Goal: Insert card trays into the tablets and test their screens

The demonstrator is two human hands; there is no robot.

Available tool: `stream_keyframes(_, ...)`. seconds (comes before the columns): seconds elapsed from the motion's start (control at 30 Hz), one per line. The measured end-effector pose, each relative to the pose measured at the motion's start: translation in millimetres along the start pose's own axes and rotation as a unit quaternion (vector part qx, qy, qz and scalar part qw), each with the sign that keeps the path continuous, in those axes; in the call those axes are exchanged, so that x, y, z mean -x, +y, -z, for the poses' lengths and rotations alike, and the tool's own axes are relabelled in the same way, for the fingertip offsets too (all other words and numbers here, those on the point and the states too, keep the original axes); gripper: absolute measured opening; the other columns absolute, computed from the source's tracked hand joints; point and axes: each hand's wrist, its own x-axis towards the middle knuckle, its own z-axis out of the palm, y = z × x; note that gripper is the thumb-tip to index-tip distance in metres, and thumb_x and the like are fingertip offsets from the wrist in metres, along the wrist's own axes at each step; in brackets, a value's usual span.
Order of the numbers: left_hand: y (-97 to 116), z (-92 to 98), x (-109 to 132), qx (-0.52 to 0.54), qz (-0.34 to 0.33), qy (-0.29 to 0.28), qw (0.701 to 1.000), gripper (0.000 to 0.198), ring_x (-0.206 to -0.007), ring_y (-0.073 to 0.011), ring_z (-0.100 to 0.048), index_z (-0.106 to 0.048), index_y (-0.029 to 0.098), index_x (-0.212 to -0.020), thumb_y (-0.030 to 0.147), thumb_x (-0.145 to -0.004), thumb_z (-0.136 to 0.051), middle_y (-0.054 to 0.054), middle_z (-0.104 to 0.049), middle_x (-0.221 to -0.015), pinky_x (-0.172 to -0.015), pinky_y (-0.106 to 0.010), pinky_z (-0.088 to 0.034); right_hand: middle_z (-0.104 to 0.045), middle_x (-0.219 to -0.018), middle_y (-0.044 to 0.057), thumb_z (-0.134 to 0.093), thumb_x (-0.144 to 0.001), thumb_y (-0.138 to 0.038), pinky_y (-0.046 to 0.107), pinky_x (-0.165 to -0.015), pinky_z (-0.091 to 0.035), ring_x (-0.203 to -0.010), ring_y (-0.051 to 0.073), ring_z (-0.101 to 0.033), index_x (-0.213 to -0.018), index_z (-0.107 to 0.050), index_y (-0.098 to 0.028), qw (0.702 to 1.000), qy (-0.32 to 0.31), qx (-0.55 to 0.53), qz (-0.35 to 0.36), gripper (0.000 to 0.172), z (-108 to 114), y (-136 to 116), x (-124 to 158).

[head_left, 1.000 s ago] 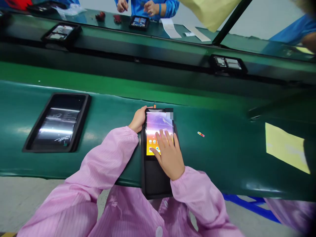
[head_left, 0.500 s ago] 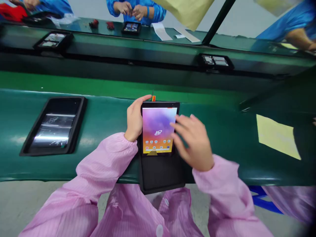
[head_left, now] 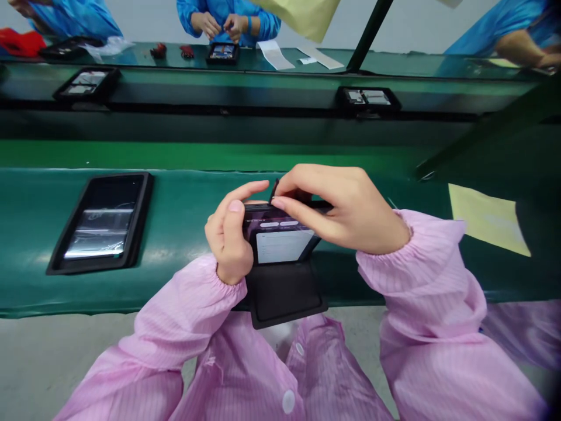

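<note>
A tablet (head_left: 280, 248) with a lit screen stands tilted up at the table's front edge, its top side raised towards me. Its screen shows a white panel with pale buttons above. My left hand (head_left: 231, 244) is closed around the tablet's upper left corner, thumb in front and index finger stretched along the top. Thumb and fingers of my right hand (head_left: 342, 204) pinch a thin dark strip (head_left: 274, 188) that sticks up from the top edge; its exact kind is unclear. Under the tablet lies a black tray (head_left: 287, 298) that overhangs the table edge.
On the green table (head_left: 184, 228), a second tablet in a black tray (head_left: 142, 216) lies to the left. A yellow sheet (head_left: 488, 219) is at the right. Beyond, opened devices (head_left: 368, 98) rest along a conveyor, and co-workers in blue sleeves (head_left: 266, 23) handle parts.
The tablet has been tipped up from lying flat, and its screen went from home icons to a white panel. My right hand moved from beside the screen to the top edge and pinched the strip.
</note>
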Motion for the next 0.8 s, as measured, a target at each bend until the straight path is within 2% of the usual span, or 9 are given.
stream_keyframes(0.17,9.9,-0.2,10.8,0.009,-0.01,0.012,1.0,0.032,-0.066,-0.0103,-0.066,-0.074,0.023,-0.101,0.029,-0.095,-0.043,0.003,-0.074,-0.085,-0.057,-0.021,-0.05,-0.064,-0.083,0.001,-0.035,-0.101,-0.025,0.024,-0.067,-0.045,-0.075,0.011,-0.06,-0.089,-0.059,-0.019,1.0,-0.005,0.013,0.016,0.027,-2.3,-10.9,6.6)
stream_keyframes(0.37,10.3,-0.2,17.2,-0.015,0.044,0.024,0.999,0.035,-0.065,-0.0152,-0.067,-0.072,0.027,-0.098,0.044,-0.092,-0.042,0.001,-0.073,-0.075,-0.055,-0.027,-0.051,-0.065,-0.08,-0.001,-0.036,-0.1,-0.032,0.025,-0.066,-0.048,-0.073,0.013,-0.062,-0.084,-0.061,-0.023,0.998,-0.041,0.028,-0.034,0.031,-0.5,-19.5,9.7)
stream_keyframes(0.5,11.3,-2.6,17.0,-0.025,0.026,0.028,0.999,0.033,-0.068,-0.0164,-0.068,-0.072,0.027,-0.095,0.04,-0.092,-0.042,0.002,-0.073,-0.079,-0.058,-0.029,-0.051,-0.066,-0.084,0.0,-0.045,-0.096,-0.04,0.026,-0.068,-0.051,-0.073,0.013,-0.063,-0.095,-0.062,-0.022,0.998,-0.009,-0.003,-0.061,0.025,1.5,-20.3,11.2)
stream_keyframes(0.6,12.8,-3.2,17.2,-0.043,0.024,0.028,0.998,0.036,-0.069,-0.0181,-0.068,-0.072,0.026,-0.095,0.041,-0.093,-0.039,0.0,-0.073,-0.078,-0.062,-0.032,-0.052,-0.066,-0.083,0.001,-0.047,-0.095,-0.043,0.027,-0.069,-0.053,-0.071,0.013,-0.063,-0.097,-0.062,-0.021,0.997,0.004,-0.013,-0.071,0.027,1.7,-21.5,11.7)
stream_keyframes(0.73,5.9,2.9,12.8,-0.045,0.036,0.013,0.998,0.039,-0.086,-0.0221,-0.068,-0.073,0.023,-0.093,0.045,-0.093,-0.04,-0.003,-0.073,-0.088,-0.074,-0.035,-0.053,-0.065,-0.08,-0.001,-0.042,-0.097,-0.046,0.028,-0.068,-0.053,-0.069,0.012,-0.063,-0.089,-0.063,-0.022,0.997,0.014,-0.014,-0.069,0.033,1.0,-19.9,7.1)
stream_keyframes(0.8,-5.1,8.1,7.7,0.001,0.051,-0.024,0.998,0.041,-0.097,-0.0237,-0.067,-0.073,0.023,-0.093,0.05,-0.092,-0.042,-0.003,-0.073,-0.094,-0.082,-0.035,-0.053,-0.064,-0.077,-0.002,-0.043,-0.096,-0.048,0.028,-0.067,-0.052,-0.068,0.012,-0.062,-0.085,-0.062,-0.022,0.997,0.024,-0.023,-0.073,0.034,0.4,-14.0,1.9)
